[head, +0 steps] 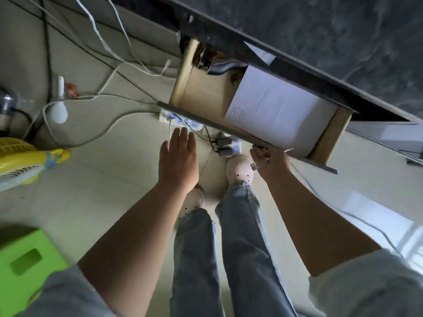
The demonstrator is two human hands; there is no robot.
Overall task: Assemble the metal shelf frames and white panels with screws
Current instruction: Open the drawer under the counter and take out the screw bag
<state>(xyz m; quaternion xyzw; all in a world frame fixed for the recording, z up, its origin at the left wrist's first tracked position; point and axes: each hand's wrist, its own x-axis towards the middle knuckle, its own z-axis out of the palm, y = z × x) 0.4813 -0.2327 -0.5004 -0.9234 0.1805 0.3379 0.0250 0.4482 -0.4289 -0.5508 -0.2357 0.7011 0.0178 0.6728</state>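
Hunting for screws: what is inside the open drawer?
The drawer holds a white sheet of paper and, at the back, a dark curved tube beside a metal part. Anything under the paper is hidden.

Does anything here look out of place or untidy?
Yes. White and black cables sprawl tangled over the floor around a power strip, close to the person's shoe, and a red wrapper lies there as litter. The drawer stands open.

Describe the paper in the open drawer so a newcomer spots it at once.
Under the dark marbled tabletop a wooden drawer stands pulled open. Its right part holds a creased white sheet with small print near one corner. It is the only flat white thing there; its neighbour is a dark hose.
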